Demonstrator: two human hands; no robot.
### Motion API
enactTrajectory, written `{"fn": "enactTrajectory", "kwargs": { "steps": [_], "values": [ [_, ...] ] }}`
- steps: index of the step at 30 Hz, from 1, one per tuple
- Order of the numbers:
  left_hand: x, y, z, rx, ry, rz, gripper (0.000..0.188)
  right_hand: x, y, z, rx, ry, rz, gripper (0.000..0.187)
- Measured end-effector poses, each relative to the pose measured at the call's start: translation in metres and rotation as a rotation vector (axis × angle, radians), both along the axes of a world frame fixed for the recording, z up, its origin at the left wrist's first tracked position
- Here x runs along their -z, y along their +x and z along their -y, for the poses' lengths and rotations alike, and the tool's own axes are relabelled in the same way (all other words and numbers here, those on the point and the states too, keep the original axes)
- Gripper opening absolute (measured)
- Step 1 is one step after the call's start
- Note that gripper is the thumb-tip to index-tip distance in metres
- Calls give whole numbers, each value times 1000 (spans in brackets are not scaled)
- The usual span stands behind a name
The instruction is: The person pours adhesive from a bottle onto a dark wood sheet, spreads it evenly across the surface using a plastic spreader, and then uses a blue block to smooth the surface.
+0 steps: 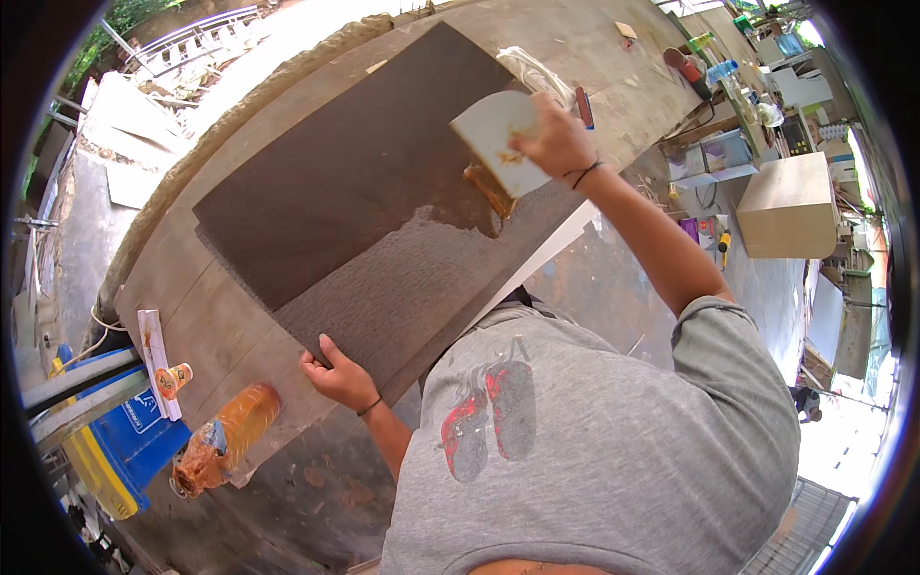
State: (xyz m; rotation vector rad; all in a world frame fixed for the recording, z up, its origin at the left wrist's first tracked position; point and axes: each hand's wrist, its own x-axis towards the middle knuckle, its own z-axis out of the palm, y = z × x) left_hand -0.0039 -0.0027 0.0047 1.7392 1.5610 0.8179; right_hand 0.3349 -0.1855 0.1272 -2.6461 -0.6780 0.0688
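A dark brown board (345,163) lies across the worktable, its far part darker and smooth-looking, its near part a rougher grey. My right hand (556,139) grips a pale, flat spreader (489,134) smeared with amber glue. Thick glue (491,192) gathers along the spreader's lower edge, on the board's right side, where a wet, ragged patch meets the grey surface. At the board's near left corner, my left hand (343,376) holds the edge, thumb on top; some of its fingers are hidden.
A plastic bottle of orange-amber liquid (251,417) stands at the table's left end, beside a small cup (173,380) and white strips (153,350). White cloth (532,72) lies behind the board. A red-and-black power tool (686,72) sits far right. Below left is a blue bin (144,436).
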Motion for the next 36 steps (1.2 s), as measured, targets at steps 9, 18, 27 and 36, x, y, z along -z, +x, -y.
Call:
{"fn": "enactTrajectory", "kwargs": {
  "steps": [9,18,27,36],
  "values": [
    [-8,2,4,-1,-21,5,40,51,-14,-25,-135,-245,129,42],
    [-9,4,3,-20,-7,2,42,59,137,10,84,-273,291,47],
    [0,-1,-1,-22,22,-23,42,-79,64,4,-72,361,712,48],
    [8,-3,-2,18,40,-9,39,28,-45,-5,-179,-176,130,44]
  ]
}}
